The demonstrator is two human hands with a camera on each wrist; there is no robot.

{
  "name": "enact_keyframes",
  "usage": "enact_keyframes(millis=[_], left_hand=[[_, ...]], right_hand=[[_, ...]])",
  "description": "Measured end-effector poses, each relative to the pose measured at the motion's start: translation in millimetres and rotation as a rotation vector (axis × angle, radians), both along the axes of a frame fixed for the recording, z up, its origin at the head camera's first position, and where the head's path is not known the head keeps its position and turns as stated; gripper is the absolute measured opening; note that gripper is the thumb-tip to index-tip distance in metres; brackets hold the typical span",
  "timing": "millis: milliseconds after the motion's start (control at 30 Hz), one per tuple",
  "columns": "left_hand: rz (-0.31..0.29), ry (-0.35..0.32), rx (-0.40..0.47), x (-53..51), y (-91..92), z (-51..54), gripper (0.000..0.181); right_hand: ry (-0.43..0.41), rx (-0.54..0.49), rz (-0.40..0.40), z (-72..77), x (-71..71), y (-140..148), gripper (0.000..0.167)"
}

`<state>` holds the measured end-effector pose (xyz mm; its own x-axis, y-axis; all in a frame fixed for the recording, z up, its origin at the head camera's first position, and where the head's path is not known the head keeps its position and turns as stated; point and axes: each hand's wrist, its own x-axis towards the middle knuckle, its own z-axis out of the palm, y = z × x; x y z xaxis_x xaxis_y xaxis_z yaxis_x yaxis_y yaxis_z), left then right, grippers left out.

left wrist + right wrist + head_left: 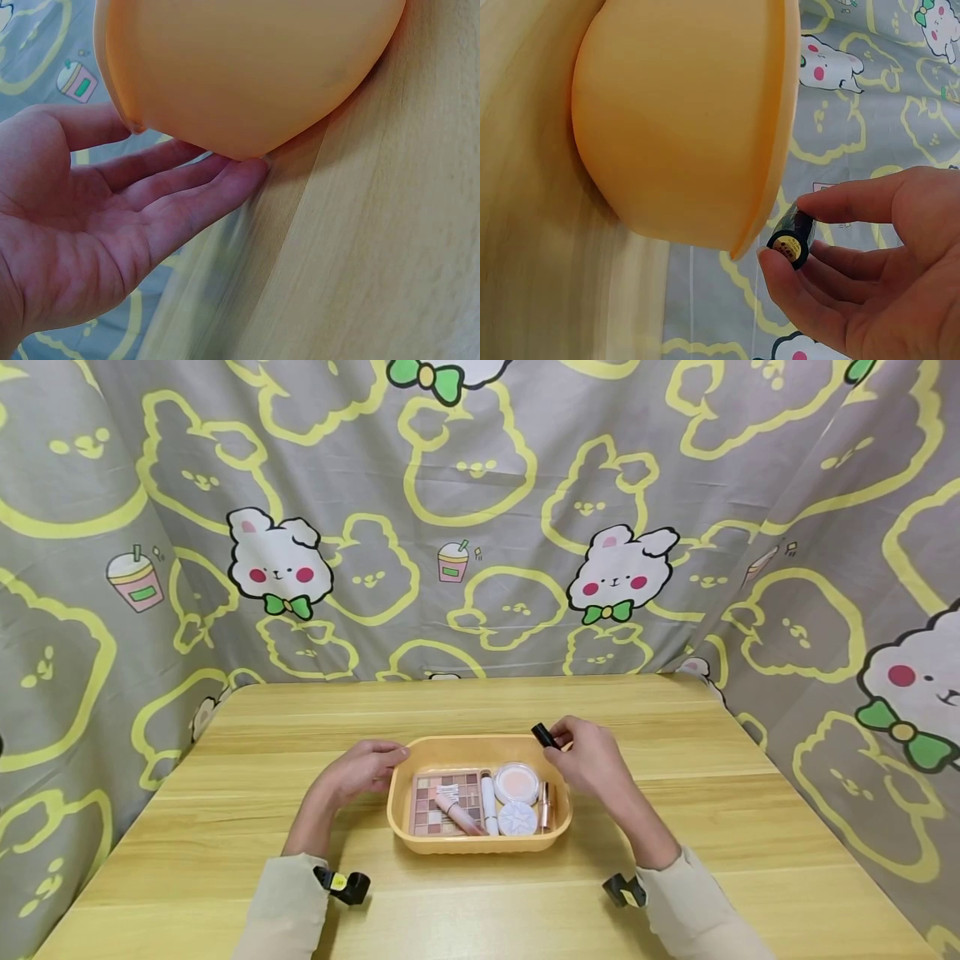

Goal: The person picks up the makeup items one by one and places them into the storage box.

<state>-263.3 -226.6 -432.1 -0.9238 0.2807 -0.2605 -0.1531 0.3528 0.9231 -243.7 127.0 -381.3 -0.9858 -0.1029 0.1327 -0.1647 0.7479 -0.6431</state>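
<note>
A yellow-orange plastic basket (480, 844) sits on the table. My left hand (365, 768) holds its left end, thumb at the rim and fingers against the outer wall (247, 75). Above the basket's far right corner, my right hand (591, 758) pinches a black lipstick tube (543, 735) between thumb and fingers; a gold label shows on its round end (787, 248). Inside the basket lie an eyeshadow palette (423, 820), a pink tube (459, 815) across it, a white tube (490, 806), a clear-lidded compact (516, 783), a white embossed compact (517, 819) and a rose-gold tube (545, 810).
The wooden table (480, 910) extends around the basket on all sides. A grey curtain (382, 468) with yellow outlines and rabbit prints hangs behind the table and along both sides. Black camera mounts (347, 885) are strapped at both wrists.
</note>
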Motion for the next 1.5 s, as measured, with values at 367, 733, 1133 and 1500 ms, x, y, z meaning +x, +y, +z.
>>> enact_keyframes(millis=[367,733,1133,1500], left_hand=[[-0.009,0.005,0.007,0.4,-0.2,1.3,0.051],[-0.004,0.001,0.014,-1.2,-2.1,-1.0,0.052],[-0.006,-0.001,0.014,-2.0,-1.6,-1.7,0.051],[-0.005,-0.003,0.016,-1.8,-1.4,-1.8,0.051]], right_hand=[[0.041,-0.007,0.013,4.6,5.4,-10.8,0.019],[0.051,-0.048,0.029,2.6,6.9,-19.6,0.02],[0.033,-0.04,0.04,-2.1,7.5,-24.9,0.021],[0.016,-0.055,0.061,-6.7,7.4,-28.9,0.021]])
